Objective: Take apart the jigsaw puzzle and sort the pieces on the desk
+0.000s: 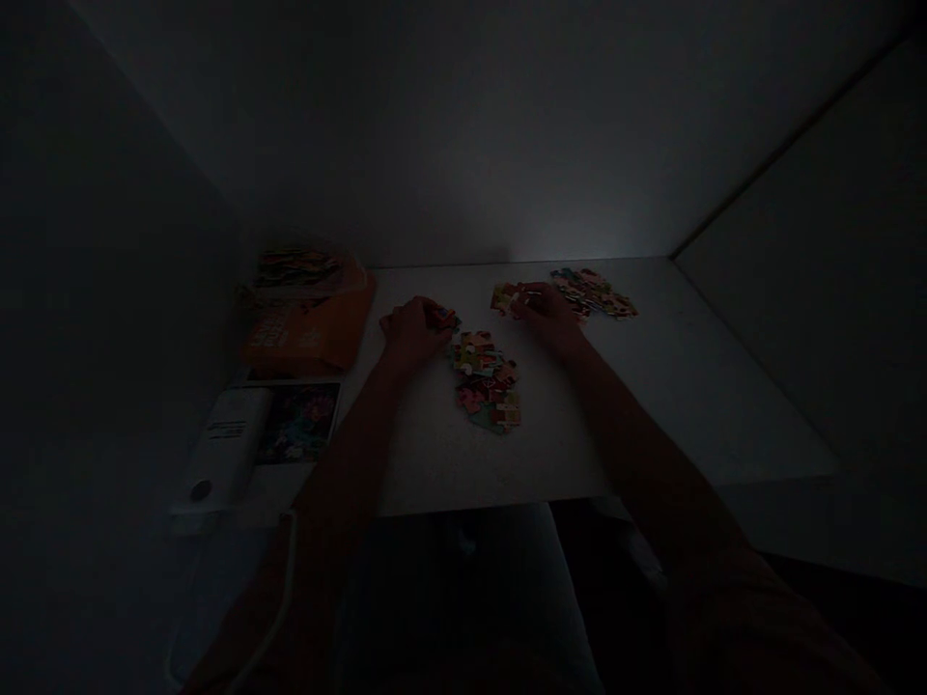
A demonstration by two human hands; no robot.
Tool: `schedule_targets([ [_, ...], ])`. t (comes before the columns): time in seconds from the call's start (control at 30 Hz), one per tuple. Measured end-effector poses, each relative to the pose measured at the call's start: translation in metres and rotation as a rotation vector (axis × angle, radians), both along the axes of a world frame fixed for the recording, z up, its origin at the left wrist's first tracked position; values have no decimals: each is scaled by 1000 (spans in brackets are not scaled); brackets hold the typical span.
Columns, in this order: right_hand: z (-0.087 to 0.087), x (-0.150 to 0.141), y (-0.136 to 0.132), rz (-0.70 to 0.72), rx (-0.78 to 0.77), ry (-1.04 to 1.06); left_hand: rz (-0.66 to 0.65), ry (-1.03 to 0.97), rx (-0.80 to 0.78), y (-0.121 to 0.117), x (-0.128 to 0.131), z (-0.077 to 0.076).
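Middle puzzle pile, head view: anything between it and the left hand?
Nothing visible. The left hand holds a piece just up and left of the pile, with only the white desk showing in the narrow gap. Dim light hides fine detail there.

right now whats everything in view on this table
jigsaw pieces pile: one, multicoloured, middle of the table
jigsaw pieces group: one, multicoloured, far right of the table
orange packet: one, orange, left side of the table
patterned packet: one, colours dim, behind the orange packet
printed picture: one, dark multicoloured, left, nearer the person
white device: one, white, beside the printed picture, kind unclear
white table: one, white, under everything
left hand: one, dim, at a puzzle piece
right hand: one, dim, on pieces far side
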State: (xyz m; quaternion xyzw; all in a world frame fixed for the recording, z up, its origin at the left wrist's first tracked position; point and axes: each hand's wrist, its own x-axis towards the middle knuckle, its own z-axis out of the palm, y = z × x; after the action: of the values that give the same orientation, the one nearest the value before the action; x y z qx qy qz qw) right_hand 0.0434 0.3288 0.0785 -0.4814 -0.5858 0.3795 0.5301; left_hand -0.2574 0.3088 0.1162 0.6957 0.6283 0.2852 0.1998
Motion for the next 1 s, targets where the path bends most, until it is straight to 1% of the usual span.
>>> schedule_targets([
  [0.13,3,0,-2,15,-12,18,-26,-65,6,4,-7,-6],
  [0.27,6,-3,-3,10,4,20,-62,-165,91,10,-12,-14],
  [0.33,8,-4,-3,3,0,15,-77,-238,107,11,-13,-15],
  [0.47,13,-8,-7,11,8,11,-168,-312,122,7,-10,-8],
  [0.57,19,-15,-12,30,8,23,-229,-282,163,4,-7,0],
  [0.67,24,-24,-18,56,9,34,-280,-251,154,2,-2,5],
  [0.8,28,-37,-22,124,-6,35,-310,-262,114,-3,6,12],
  [0.9,27,-43,-24,168,-17,59,-340,-306,148,-7,10,15],
  [1.0,27,-40,-23,150,16,39,-319,-331,181,-8,9,16],
])
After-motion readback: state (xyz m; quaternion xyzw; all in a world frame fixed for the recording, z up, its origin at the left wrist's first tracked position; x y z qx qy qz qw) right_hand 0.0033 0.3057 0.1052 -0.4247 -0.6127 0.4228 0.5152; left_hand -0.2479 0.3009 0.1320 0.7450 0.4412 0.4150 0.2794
